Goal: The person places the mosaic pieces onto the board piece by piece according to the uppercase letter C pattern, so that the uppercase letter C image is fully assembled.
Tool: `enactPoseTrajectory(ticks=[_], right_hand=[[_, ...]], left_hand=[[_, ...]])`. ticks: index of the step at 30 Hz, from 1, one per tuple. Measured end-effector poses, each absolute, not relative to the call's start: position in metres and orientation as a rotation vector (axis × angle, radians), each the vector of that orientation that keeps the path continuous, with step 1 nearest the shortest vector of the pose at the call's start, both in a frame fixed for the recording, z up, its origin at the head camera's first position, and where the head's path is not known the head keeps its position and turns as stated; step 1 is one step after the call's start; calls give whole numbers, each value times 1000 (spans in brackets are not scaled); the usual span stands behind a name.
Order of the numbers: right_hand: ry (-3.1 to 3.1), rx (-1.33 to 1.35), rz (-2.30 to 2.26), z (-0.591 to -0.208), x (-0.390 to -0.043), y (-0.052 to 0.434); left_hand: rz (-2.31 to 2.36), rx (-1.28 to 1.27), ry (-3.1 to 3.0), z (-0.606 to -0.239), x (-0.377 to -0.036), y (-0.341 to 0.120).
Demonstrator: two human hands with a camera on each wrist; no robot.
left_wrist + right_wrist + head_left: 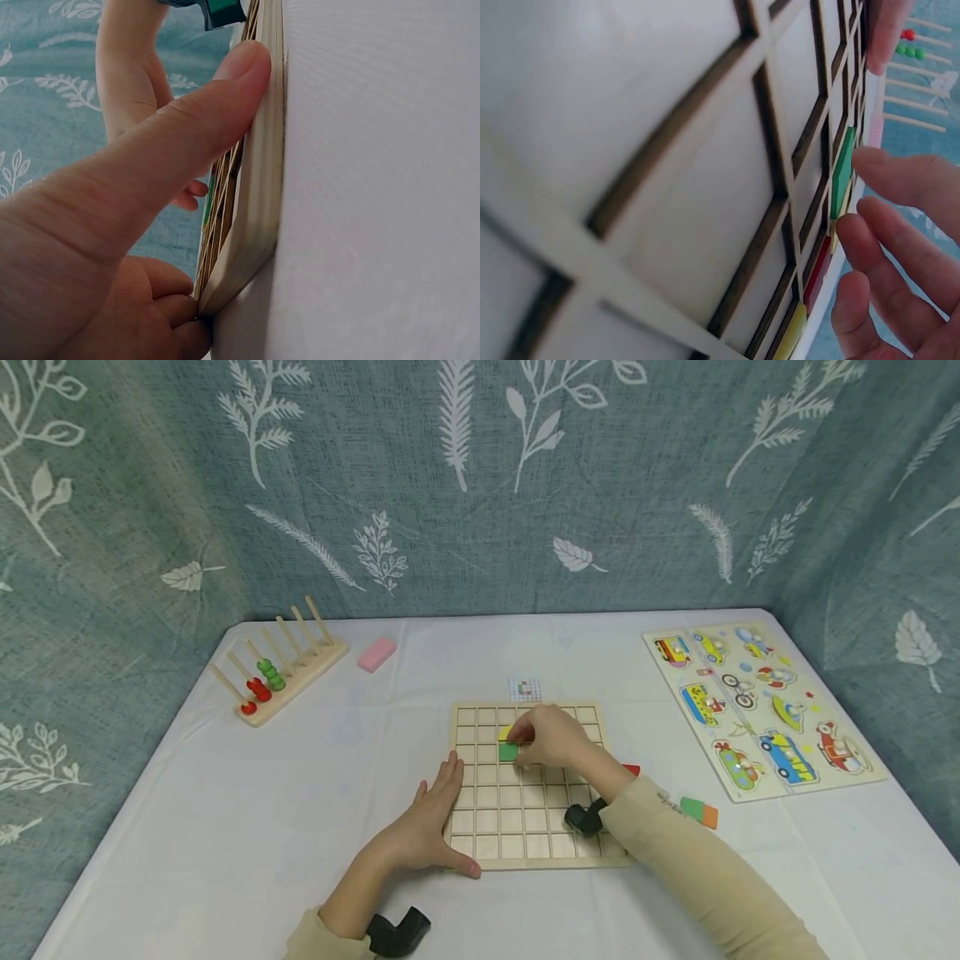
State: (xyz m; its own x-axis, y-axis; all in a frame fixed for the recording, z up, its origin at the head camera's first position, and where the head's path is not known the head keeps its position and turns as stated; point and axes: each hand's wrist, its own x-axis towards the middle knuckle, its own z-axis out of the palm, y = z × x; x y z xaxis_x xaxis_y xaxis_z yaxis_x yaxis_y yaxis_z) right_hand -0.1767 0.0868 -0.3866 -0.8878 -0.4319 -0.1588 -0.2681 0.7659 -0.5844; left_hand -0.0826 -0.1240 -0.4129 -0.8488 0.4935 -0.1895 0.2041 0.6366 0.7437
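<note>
A wooden grid board [487, 820] lies flat on the white-covered table. My left hand [423, 827] rests against its left side, fingers extended along the edge and thumb [244, 64] on the front edge. Over the back part of the board is my right hand [553, 739], its fingertips at a green tile [508, 752] set in a cell. Behind that tile sits a yellow tile [505, 733]. The right wrist view also shows a red tile [817, 276] and another yellow tile [790, 334] in cells; nothing shows gripped between thumb and fingers.
A small printed grid card [524, 689] lies behind the board. Right of it are a red piece [632, 769], a green piece [692, 807] and an orange piece [709, 816], near a vehicle puzzle [738, 727]. A peg rack [300, 681] and pink block [377, 654] stand back left.
</note>
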Motion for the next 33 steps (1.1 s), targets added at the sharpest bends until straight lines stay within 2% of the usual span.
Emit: enactPoseTrajectory(ticks=[18,33], right_hand=[[2650,-485,-935,-378,-163,109],[2654,-556,-934,-372,-149,139]], left_hand=[[1063,555,2482,-413,-83,-123],[1065,542,2483,-412,-83,-123]])
